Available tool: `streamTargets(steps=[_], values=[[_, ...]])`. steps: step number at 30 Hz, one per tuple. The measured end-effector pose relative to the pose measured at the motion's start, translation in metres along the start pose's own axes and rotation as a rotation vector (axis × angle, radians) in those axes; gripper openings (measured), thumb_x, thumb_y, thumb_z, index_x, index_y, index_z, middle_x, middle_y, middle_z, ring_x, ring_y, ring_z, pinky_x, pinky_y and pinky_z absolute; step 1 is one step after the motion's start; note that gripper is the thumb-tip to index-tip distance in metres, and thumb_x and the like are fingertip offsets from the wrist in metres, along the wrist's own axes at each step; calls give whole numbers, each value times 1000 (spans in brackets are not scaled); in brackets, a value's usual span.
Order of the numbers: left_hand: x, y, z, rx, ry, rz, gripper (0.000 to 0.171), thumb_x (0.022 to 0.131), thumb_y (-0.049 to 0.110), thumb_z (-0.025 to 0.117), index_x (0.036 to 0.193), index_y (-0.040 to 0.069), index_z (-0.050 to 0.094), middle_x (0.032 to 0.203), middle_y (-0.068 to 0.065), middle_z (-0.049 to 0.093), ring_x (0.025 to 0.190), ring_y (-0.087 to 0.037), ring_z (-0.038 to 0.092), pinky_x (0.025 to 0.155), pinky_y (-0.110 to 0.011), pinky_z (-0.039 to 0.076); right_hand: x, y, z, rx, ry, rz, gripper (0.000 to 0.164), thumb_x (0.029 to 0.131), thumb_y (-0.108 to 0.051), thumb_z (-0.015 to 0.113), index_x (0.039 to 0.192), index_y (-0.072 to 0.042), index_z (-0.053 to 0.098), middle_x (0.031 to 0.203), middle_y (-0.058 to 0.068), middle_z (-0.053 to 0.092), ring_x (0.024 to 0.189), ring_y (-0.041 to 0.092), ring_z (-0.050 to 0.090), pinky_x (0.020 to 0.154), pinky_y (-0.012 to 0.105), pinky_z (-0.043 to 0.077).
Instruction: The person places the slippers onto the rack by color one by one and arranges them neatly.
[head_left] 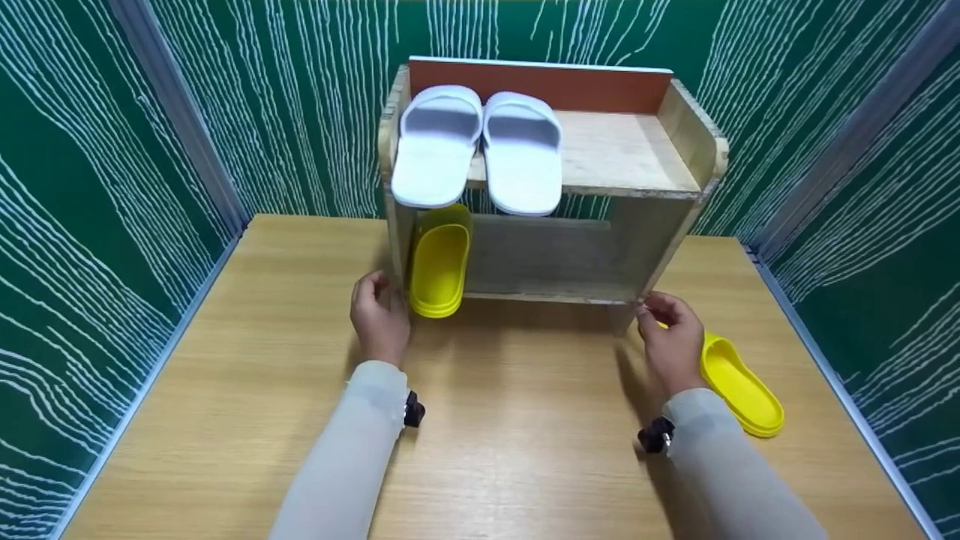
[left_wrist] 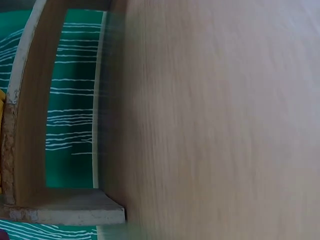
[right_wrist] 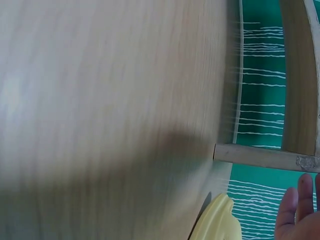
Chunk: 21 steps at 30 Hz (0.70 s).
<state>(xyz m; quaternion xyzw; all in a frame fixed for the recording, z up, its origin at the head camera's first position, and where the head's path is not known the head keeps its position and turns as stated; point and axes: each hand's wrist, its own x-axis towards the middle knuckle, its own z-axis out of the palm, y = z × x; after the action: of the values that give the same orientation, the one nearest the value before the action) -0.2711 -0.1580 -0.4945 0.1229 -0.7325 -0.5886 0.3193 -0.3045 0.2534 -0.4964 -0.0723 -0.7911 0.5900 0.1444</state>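
Note:
A small wooden shoe rack [head_left: 517,298] stands on the table, a pair of white slippers [head_left: 439,169] on the left of its top shelf. One yellow slipper [head_left: 439,270] is on the lower shelf, against the left side panel. My left hand [head_left: 380,319] is beside the outside of that panel, near its bottom; only a fingertip [left_wrist: 3,235] shows in the left wrist view. At the lower right front edge is my right hand [head_left: 671,341], fingers [right_wrist: 304,197] fairly straight beside the side panel [right_wrist: 265,156]. Another yellow slipper [head_left: 742,386] lies partly behind this hand.
The wooden table [head_left: 510,465] stretches in front of the rack and to both sides. Green walls [head_left: 315,112] with white wavy lines enclose it at the back, left and right. Metal strips run along the side edges and corners.

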Motion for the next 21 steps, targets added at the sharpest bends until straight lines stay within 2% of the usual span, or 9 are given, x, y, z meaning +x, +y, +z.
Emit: streamTargets(steps=[4, 8, 11, 15, 21], values=[[1, 2, 2, 11, -10, -7, 20, 105, 0, 61, 124, -2, 62, 125, -15, 61, 122, -28, 58, 113, -41, 47, -2, -3, -7, -50, -81, 33, 41, 105, -20, 67, 145, -14, 61, 141, 7, 63, 126, 19, 58, 99, 18, 53], [2, 3, 4, 7, -9, -27, 17, 106, 5, 60, 123, 2, 62, 125, -11, 61, 120, -25, 58, 113, -38, 47, -5, -5, -13, -88, -133, 12, 49, 106, -20, 66, 153, -12, 54, 149, 10, 60, 133, 23, 57, 106, 22, 50], [4, 1, 6, -2, 19, 14, 14, 104, 3, 63, 118, 0, 62, 119, -15, 61, 114, -28, 60, 107, -40, 51, -9, -5, -16, -58, -134, -24, 50, 105, -17, 67, 152, -7, 54, 149, 14, 60, 132, 25, 58, 105, 17, 49], [5, 0, 8, -8, 49, 75, 10, 102, -3, 64, 111, -5, 62, 111, -19, 61, 107, -32, 60, 99, -43, 54, -16, -5, -23, -45, -123, -50, 49, 104, -16, 68, 150, -5, 55, 148, 15, 61, 132, 23, 58, 103, 12, 47], [7, -1, 11, -12, 35, 59, 8, 104, 1, 63, 111, -2, 62, 112, -17, 62, 108, -30, 59, 101, -41, 52, -26, -6, -37, -73, -122, -42, 51, 105, -22, 67, 153, -12, 53, 151, 9, 59, 136, 22, 56, 105, 13, 46]])
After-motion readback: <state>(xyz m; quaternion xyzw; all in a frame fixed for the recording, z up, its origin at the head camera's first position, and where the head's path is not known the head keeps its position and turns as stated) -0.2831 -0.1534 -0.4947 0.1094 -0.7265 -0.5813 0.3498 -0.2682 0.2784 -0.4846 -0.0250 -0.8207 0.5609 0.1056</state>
